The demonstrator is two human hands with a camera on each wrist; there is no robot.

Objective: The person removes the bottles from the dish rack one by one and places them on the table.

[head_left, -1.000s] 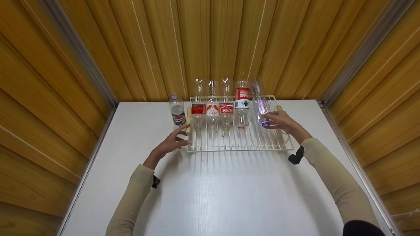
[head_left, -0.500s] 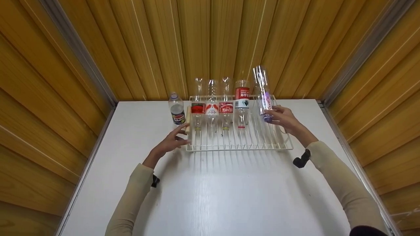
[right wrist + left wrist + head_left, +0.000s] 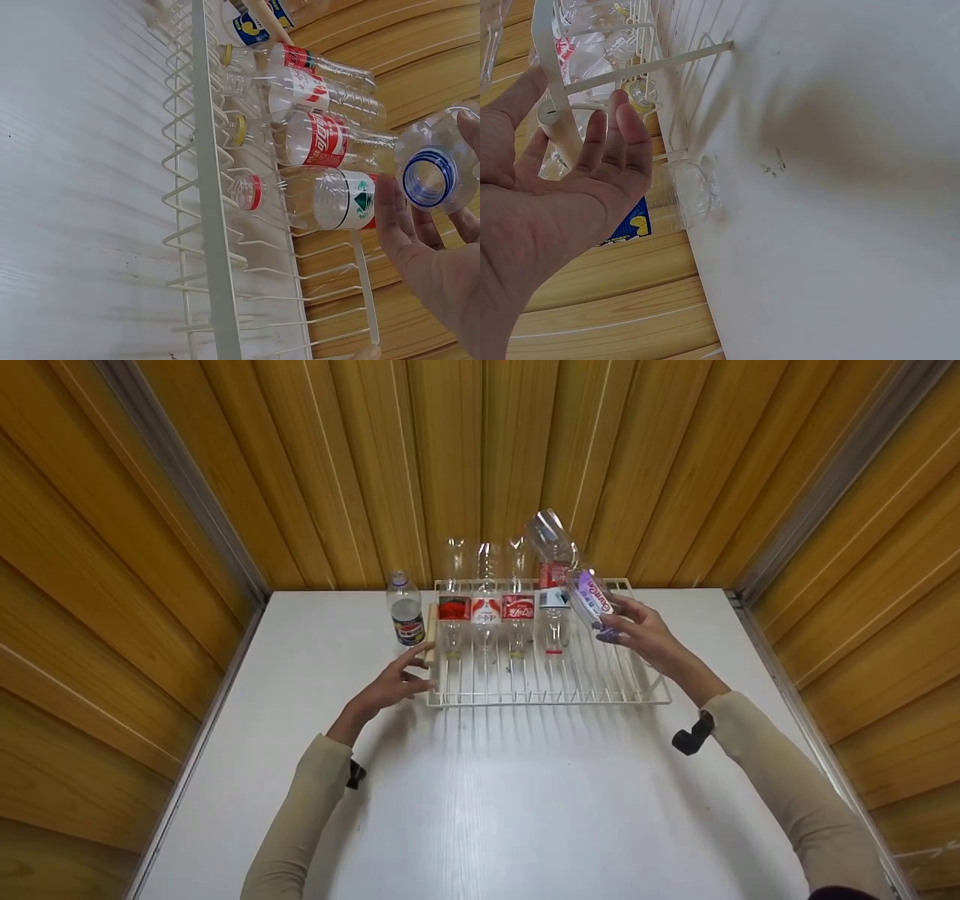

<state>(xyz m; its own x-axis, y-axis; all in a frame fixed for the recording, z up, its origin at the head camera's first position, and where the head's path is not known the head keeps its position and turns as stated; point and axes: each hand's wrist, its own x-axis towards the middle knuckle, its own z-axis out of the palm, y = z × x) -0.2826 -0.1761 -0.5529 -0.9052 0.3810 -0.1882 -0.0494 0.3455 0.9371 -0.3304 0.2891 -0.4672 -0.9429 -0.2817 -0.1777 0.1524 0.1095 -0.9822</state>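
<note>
My right hand [image 3: 649, 637] grips a clear plastic bottle [image 3: 596, 598] with a purple label near its neck. The bottle tilts, its base up and to the left, overlapping the red-and-white labelled bottle [image 3: 553, 596] in the head view. In the right wrist view, its uncapped mouth [image 3: 429, 178] has a blue ring. My left hand [image 3: 386, 686] touches the left end of a white wire rack [image 3: 547, 703], fingers spread and loosely bent by its wooden handle [image 3: 564, 139]. Several clear bottles lean in the rack, necks down, including a Coca-Cola bottle [image 3: 326, 140].
A Pepsi-labelled bottle [image 3: 407, 619] stands upright on the white table [image 3: 480, 802], left of the rack. Wood-patterned panels [image 3: 517, 450] rise behind the table and along both sides. The rack's right slots [image 3: 600, 675] hold no bottle.
My right hand has raised the purple-labelled bottle from the rack's right side. Its base has swung left over the neighbouring bottle. The left hand has stayed at the rack.
</note>
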